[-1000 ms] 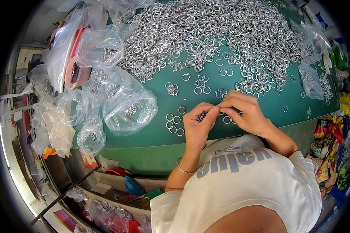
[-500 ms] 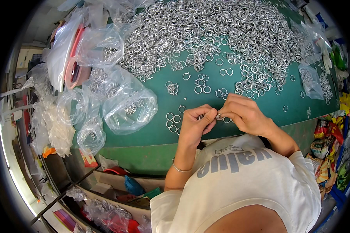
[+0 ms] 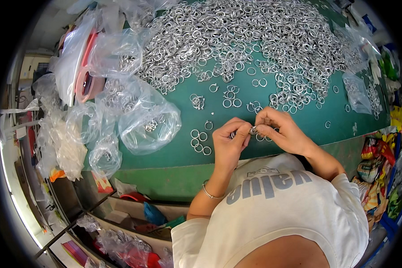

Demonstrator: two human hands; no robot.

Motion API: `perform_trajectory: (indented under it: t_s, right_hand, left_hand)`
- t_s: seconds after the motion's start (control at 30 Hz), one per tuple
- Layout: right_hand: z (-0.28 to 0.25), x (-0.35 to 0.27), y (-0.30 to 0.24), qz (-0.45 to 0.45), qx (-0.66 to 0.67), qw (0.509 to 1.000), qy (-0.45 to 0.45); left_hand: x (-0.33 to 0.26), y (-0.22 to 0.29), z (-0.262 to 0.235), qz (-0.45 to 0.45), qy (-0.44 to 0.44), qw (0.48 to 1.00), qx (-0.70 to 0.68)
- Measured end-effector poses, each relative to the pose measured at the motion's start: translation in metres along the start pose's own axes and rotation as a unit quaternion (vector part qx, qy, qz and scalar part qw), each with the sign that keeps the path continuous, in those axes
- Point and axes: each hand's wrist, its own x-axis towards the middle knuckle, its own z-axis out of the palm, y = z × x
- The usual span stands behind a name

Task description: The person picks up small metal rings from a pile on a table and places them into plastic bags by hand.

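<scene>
Both hands meet fingertip to fingertip over the near edge of the green tabletop. My left hand is closed, with silver rings showing between its curled fingers. Between the two hands a small silver ring is pinched, mostly covered by fingertips. My right hand is closed on the same ring from the other side. Under the right fingers, a few more rings lie on the table, partly hidden. Left of my left hand lies a small group of loose rings. Just beyond my hands sits another little cluster of rings.
A huge heap of silver rings covers the far side of the green table. Clear plastic bags, some holding rings, crowd the left. A pink holder stands there. An open drawer sits below; colourful packages are at right.
My left hand has shifted slightly right with its wrist turned a little. The right fingers have curled and drawn back slightly, showing more of the rings beneath.
</scene>
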Motion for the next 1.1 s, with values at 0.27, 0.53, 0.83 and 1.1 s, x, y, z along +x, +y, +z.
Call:
perform_trajectory:
  t_s: [0.27,0.53,0.83,1.1]
  right_hand:
    - [-0.002,-0.001,0.009,-0.149,-0.205,0.967,-0.025]
    - [-0.010,0.000,0.012,-0.266,-0.287,0.918,-0.059]
    - [0.001,-0.005,0.001,-0.027,-0.138,0.989,-0.053]
    - [-0.005,0.000,0.012,-0.305,-0.369,0.872,-0.098]
  left_hand:
    - [-0.004,0.002,-0.001,0.023,-0.002,0.998,0.054]
    - [-0.002,0.016,-0.008,-0.066,-0.064,0.994,0.064]
    - [-0.002,0.002,0.000,0.052,0.021,0.995,0.085]
    - [0.000,0.007,-0.006,-0.092,-0.010,0.993,0.074]
